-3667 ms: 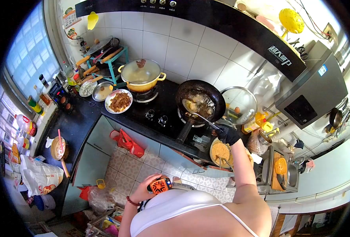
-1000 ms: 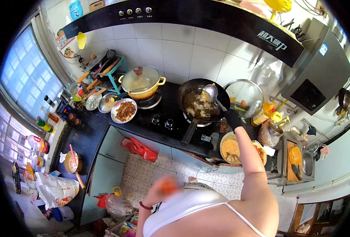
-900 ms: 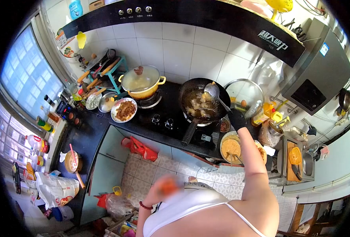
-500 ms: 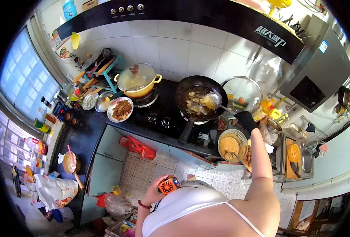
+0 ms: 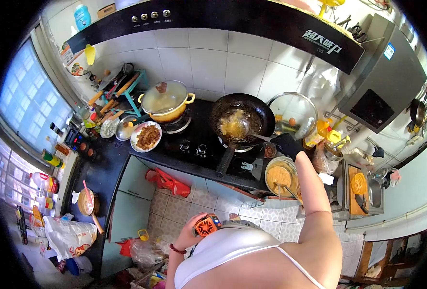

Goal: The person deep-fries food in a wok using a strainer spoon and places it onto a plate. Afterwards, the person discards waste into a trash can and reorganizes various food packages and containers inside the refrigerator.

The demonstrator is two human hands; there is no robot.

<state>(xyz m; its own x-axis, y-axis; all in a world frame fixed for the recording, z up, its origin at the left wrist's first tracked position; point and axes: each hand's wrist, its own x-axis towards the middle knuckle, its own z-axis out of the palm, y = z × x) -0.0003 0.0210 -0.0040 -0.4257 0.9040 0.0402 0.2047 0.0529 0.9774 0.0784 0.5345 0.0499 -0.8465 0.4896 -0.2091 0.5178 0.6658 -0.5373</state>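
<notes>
My right hand (image 5: 287,146), in a black glove, is closed around the handle of a skimmer (image 5: 241,129). The skimmer's round head rests among frying pieces (image 5: 230,123) in dark oil inside a black wok (image 5: 261,108) on the stove. Close below that hand is a metal bowl (image 5: 296,184) of orange-tan batter (image 5: 278,174) with utensils leaning in it. Near my waist, my left hand (image 5: 188,235) grips an orange and black device (image 5: 207,225) whose exact kind I cannot make out.
A yellow pot (image 5: 170,115) with a glass lid stands on the left burner. Beside it is a plate (image 5: 135,140) of browned food. A large glass lid (image 5: 297,96) leans against the wall behind the wok. Oil bottles (image 5: 318,135) stand at the right, and a range hood (image 5: 242,24) hangs overhead.
My right hand has moved a little left, carrying the skimmer's head from the wok's right side toward its middle, into the frying pieces. My left hand stays about where it was.
</notes>
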